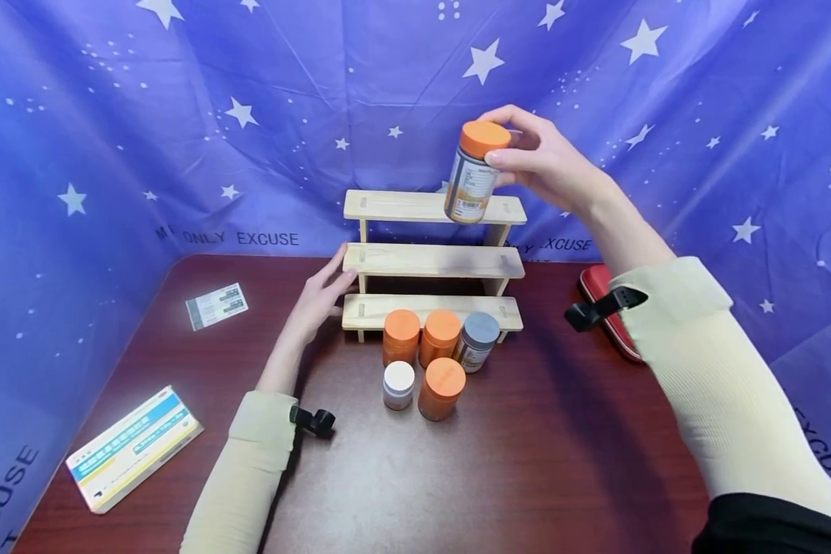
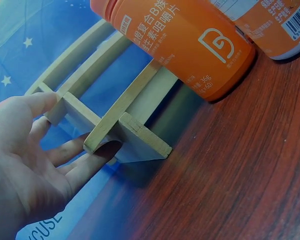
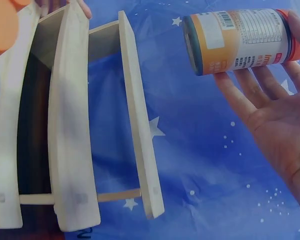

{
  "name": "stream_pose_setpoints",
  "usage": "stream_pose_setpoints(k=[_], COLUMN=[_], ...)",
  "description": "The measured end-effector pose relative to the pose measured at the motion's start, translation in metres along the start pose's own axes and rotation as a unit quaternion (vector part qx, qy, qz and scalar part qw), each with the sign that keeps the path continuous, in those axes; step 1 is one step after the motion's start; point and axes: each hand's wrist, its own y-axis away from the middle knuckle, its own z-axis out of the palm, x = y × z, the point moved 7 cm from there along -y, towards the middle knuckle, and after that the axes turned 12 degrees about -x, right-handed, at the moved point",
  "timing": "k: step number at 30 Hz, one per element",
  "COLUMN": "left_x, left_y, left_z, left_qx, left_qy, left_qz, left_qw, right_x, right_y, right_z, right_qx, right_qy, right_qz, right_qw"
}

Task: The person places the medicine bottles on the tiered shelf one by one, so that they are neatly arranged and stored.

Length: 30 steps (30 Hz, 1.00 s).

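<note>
My right hand (image 1: 536, 158) grips an orange-capped supplement bottle (image 1: 472, 181) near its cap, holding it slightly tilted in front of the top tier of a three-tier wooden shelf (image 1: 432, 260). In the right wrist view that bottle (image 3: 237, 42) is apart from the shelf boards. My left hand (image 1: 316, 296) touches the shelf's left end, with fingers at the ends of the boards in the left wrist view. Several bottles stand before the lowest tier: orange bottles (image 1: 401, 338), a grey-capped bottle (image 1: 478, 342) and a small white-capped bottle (image 1: 398, 385).
A white and blue medicine box (image 1: 135, 450) lies on the table at left, with a blister pack (image 1: 217, 306) behind it. A red zip case (image 1: 612, 312) sits at right, partly behind the right sleeve. A blue star-printed curtain (image 1: 284, 115) hangs behind the shelf.
</note>
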Motion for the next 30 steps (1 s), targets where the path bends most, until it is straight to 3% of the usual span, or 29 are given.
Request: stream_pose_setpoints(k=[17, 30], left_x=[0.001, 0.001], left_y=[0.004, 0.002], left_z=[-0.004, 0.003], left_qx=[0.011, 0.01], left_qy=[-0.005, 0.002], left_qz=[0.009, 0.014], left_qw=[0.9999, 0.9999], right_x=[0.006, 0.027], right_y=[-0.062, -0.077], right_z=[0.004, 0.0], right_qx=[0.022, 0.044], right_qy=[0.021, 0.014], right_qz=[0.041, 0.077], right_qw=[0.9987, 0.996])
